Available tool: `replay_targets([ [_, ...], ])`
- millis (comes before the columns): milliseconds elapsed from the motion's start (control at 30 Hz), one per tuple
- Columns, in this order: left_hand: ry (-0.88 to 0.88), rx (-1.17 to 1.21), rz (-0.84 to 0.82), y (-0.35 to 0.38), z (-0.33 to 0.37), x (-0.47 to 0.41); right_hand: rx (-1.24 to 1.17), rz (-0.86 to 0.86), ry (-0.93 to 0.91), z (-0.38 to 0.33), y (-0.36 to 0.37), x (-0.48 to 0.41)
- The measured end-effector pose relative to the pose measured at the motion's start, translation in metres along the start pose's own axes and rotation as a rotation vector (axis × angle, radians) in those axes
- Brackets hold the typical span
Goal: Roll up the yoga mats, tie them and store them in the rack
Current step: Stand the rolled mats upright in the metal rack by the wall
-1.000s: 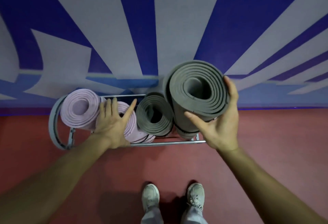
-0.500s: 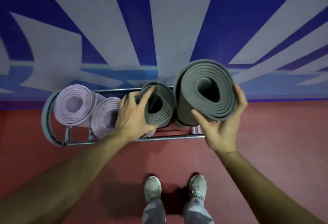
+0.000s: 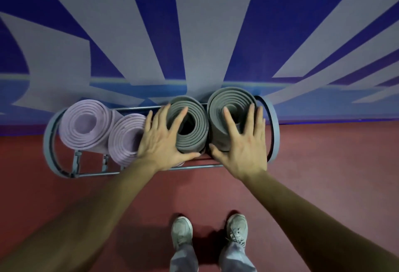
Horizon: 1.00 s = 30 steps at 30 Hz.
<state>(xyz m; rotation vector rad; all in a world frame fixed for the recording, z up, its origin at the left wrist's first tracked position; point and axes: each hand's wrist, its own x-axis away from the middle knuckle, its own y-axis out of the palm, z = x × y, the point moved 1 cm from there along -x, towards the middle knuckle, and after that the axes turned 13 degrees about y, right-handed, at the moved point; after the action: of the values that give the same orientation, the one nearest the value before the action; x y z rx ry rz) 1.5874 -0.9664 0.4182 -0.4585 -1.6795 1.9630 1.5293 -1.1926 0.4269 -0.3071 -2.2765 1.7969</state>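
Metal rack [image 3: 275, 125] holds lilac mats [image 3: 84, 125] and grey mats [image 3: 195, 142], outstretched fingers [image 3: 178, 120] resting atop each grey.

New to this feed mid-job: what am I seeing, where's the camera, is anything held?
No machine here: one camera worn on a person's head looks down at their bare hands. Four rolled mats stand on end in a metal rack on the red floor: two purple mats at left, two grey at right. The left hand rests flat, fingers spread, on the inner grey mat; the right hand likewise on the outer grey mat. Neither grips anything.
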Motion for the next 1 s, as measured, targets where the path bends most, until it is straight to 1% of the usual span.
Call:
replay_targets([
  [67, -0.004, 0.001, -0.011, -0.002, -0.004, -0.002, 0.056, -0.007, 0.001, -0.001, 0.003, 0.013],
  [133, 0.008, 0.033, 0.018, -0.001, -0.009, 0.0, 0.075, -0.001, 0.016, 0.002, 0.006, 0.022],
  [233, 0.047, 0.124, 0.146, -0.002, -0.012, 0.006, -0.005, 0.067, 0.003, 0.004, 0.006, 0.021],
  [333, 0.046, 0.197, 0.338, -0.002, -0.009, 0.017, -0.057, 0.178, -0.072, 0.009, 0.004, 0.015],
  [367, 0.044, 0.2, 0.366, -0.002, -0.008, 0.019, -0.065, 0.208, -0.09, 0.013, 0.005, 0.012],
  [400, 0.056, 0.182, 0.332, 0.0, -0.007, 0.02, -0.064, 0.212, -0.084, 0.017, 0.009, 0.01],
  [433, 0.089, 0.125, 0.237, 0.002, -0.005, 0.02, -0.037, 0.18, -0.07, 0.021, 0.013, 0.012],
  [500, 0.15, -0.004, 0.045, 0.007, -0.004, 0.021, 0.037, 0.071, -0.034, 0.021, 0.023, 0.024],
  [567, 0.144, -0.056, -0.053, 0.007, -0.006, 0.015, 0.099, -0.006, -0.017, 0.017, 0.026, 0.028],
  [600, 0.13, -0.062, -0.075, 0.005, -0.006, 0.013, 0.105, -0.039, -0.015, 0.015, 0.025, 0.026],
  [700, 0.108, -0.066, -0.068, 0.005, -0.007, 0.012, 0.169, -0.11, -0.026, 0.015, 0.02, 0.017],
  [800, 0.124, -0.065, -0.086, 0.004, -0.005, 0.009, 0.245, -0.153, -0.036, 0.018, 0.02, 0.023],
  [900, 0.165, -0.066, -0.169, 0.001, -0.004, 0.007, 0.258, -0.182, -0.036, 0.026, 0.021, 0.033],
  [1000, 0.148, -0.033, -0.259, -0.007, 0.002, 0.007, 0.306, -0.218, -0.034, 0.041, 0.019, 0.038],
])
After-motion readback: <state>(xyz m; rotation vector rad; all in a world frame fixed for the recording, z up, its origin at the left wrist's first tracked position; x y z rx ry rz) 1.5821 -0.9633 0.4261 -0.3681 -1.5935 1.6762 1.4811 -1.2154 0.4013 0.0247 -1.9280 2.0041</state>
